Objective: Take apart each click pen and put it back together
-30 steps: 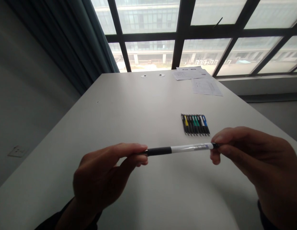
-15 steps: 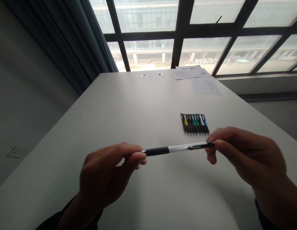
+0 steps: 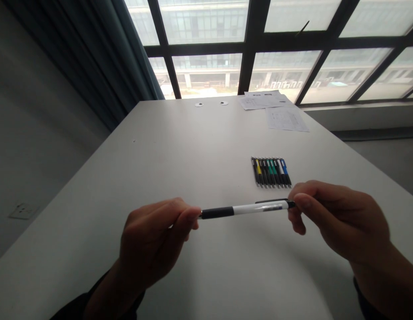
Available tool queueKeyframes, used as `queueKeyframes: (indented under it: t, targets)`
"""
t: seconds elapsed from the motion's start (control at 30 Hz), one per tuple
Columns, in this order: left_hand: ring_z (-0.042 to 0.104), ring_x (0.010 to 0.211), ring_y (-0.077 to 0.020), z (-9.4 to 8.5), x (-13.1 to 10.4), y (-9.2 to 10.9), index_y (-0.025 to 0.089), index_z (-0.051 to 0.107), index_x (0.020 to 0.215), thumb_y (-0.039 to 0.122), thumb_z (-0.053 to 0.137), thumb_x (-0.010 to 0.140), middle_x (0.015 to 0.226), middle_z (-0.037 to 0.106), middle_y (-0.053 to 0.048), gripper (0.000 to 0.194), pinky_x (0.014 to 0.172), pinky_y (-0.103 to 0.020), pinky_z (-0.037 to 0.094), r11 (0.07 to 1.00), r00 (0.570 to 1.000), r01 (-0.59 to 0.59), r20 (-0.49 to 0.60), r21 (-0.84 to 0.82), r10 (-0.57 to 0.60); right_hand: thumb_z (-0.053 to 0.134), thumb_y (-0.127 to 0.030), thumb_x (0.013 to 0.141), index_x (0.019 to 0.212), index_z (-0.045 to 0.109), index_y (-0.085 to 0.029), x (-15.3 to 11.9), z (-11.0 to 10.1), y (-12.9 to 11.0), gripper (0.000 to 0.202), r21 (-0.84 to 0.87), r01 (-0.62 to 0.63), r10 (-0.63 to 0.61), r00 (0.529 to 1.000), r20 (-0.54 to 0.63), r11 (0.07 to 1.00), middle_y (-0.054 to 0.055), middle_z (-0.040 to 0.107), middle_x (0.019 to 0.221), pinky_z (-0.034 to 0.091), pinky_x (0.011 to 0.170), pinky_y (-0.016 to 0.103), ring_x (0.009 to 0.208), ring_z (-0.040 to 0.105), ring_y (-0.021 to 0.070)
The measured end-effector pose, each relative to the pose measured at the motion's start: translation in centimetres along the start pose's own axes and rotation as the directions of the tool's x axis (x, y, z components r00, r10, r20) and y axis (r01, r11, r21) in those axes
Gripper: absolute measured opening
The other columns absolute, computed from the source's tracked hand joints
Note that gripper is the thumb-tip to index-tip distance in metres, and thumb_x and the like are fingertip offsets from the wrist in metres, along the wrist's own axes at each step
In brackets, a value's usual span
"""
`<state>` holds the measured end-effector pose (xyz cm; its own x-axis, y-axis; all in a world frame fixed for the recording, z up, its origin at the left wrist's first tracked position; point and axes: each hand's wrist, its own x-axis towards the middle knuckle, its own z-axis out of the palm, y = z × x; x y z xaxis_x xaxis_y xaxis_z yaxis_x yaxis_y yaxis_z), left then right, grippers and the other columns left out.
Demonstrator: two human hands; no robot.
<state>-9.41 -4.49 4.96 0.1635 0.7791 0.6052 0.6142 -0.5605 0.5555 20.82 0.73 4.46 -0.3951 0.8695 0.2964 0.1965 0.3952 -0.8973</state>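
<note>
A white ballpoint pen [image 3: 243,209] with a black grip and black clip is held almost level above the table, its right end slightly higher. My left hand [image 3: 156,235] pinches the metal tip between thumb and fingers. At the other end, my right hand [image 3: 339,218] grips the black top of the pen by thumb and forefinger. The clip now lies along the upper side of the barrel. Just beyond my right hand, a neat row of pens [image 3: 271,172] in black, yellow, green, white and blue lies on the table.
The white table [image 3: 180,146] reaches back to a large window [image 3: 206,71]. Papers [image 3: 286,119] lie at its far right corner, and two round cable-hole covers [image 3: 199,105] sit at the far edge. A dark curtain [image 3: 93,58] hangs on the left.
The pen has rolled about its length, so its clip has gone from the facing side to the upper edge. My left fingers have turned with the tip. The row of pens is unchanged.
</note>
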Motion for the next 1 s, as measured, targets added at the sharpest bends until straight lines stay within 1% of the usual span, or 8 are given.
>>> queueKeyframes:
  t: [0.17, 0.37, 0.5, 0.67, 0.8, 0.9, 1.0]
  targets:
    - [0.047, 0.040, -0.0071, 0.1, 0.0, -0.1, 0.020, 0.055, 0.066, 0.012, 0.053, 0.096, 0.051, 0.051, 0.005, 0.031, 0.043, -0.021, 0.038, 1.000, 1.000, -0.004, 0.012, 0.003, 0.004, 0.061, -0.025, 0.099, 0.078, 0.069, -0.019, 0.2, 0.2, -0.1, 0.023, -0.043, 0.046, -0.044, 0.998, 0.035, 0.998, -0.001, 0.065, 0.061, 0.049, 0.046, 0.021, 0.047, 0.060, 0.0102]
    - [0.048, 0.040, -0.0081, 0.4, 0.0, -0.2, 0.021, 0.052, 0.063, 0.016, 0.049, 0.100, 0.050, 0.050, 0.005, 0.037, 0.044, -0.022, 0.039, 1.000, 1.000, -0.006, 0.023, -0.004, 0.006, 0.058, -0.029, 0.101, 0.071, 0.065, -0.018, 0.3, 0.4, 0.1, 0.033, -0.082, 0.035, -0.033, 0.999, 0.030, 0.996, -0.002, 0.060, 0.055, 0.044, 0.042, 0.020, 0.042, 0.056, 0.0089]
    - [0.047, 0.039, -0.0084, 0.5, 0.0, -0.2, 0.021, 0.049, 0.061, 0.015, 0.048, 0.100, 0.049, 0.048, 0.006, 0.039, 0.045, -0.022, 0.038, 1.000, 0.999, 0.001, 0.042, -0.030, 0.000, 0.055, -0.030, 0.103, 0.066, 0.063, -0.018, 0.2, 0.4, 0.2, 0.039, -0.095, 0.047, -0.043, 0.998, 0.040, 0.994, -0.001, 0.058, 0.052, 0.042, 0.041, 0.020, 0.040, 0.054, 0.0092]
    - [0.044, 0.039, -0.0072, 0.7, -0.1, -0.4, 0.020, 0.046, 0.059, 0.012, 0.048, 0.099, 0.047, 0.046, 0.006, 0.041, 0.042, -0.022, 0.033, 0.994, 1.000, 0.000, -0.003, -0.105, 0.000, 0.051, -0.032, 0.104, 0.063, 0.060, -0.018, 0.3, 0.6, 0.1, 0.044, -0.074, 0.066, -0.062, 0.996, 0.063, 0.995, -0.001, 0.057, 0.051, 0.041, 0.042, 0.022, 0.040, 0.053, 0.0094]
    - [0.042, 0.038, -0.0071, 0.7, -0.2, -0.5, 0.020, 0.044, 0.057, 0.012, 0.048, 0.099, 0.046, 0.045, 0.006, 0.043, 0.042, -0.022, 0.031, 0.996, 1.000, 0.001, 0.018, -0.088, 0.001, 0.048, -0.035, 0.105, 0.062, 0.061, -0.018, 0.5, 1.0, -0.1, 0.048, -0.053, 0.074, -0.071, 0.996, 0.052, 0.996, 0.001, 0.058, 0.051, 0.042, 0.041, 0.023, 0.040, 0.054, 0.0108]
    - [0.045, 0.040, -0.0075, 0.7, -0.2, -0.6, 0.020, 0.046, 0.057, 0.015, 0.048, 0.101, 0.048, 0.048, 0.005, 0.044, 0.043, -0.023, 0.034, 0.997, 0.999, 0.043, 0.019, -0.060, -0.042, 0.048, -0.034, 0.105, 0.064, 0.062, -0.018, 0.7, 1.1, -0.4, 0.046, -0.057, 0.074, -0.071, 0.996, 0.048, 0.996, 0.001, 0.060, 0.052, 0.043, 0.041, 0.021, 0.041, 0.055, 0.0100]
    - [0.053, 0.046, -0.0083, 0.7, 0.0, -0.5, 0.019, 0.055, 0.062, 0.023, 0.050, 0.102, 0.053, 0.056, 0.003, 0.040, 0.047, -0.022, 0.041, 0.989, 0.989, 0.144, -0.016, -0.046, -0.145, 0.055, -0.033, 0.102, 0.070, 0.064, -0.017, 0.8, 1.2, -0.5, 0.037, -0.088, 0.053, -0.048, 0.997, 0.068, 0.995, -0.001, 0.061, 0.053, 0.043, 0.041, 0.018, 0.041, 0.056, 0.0086]
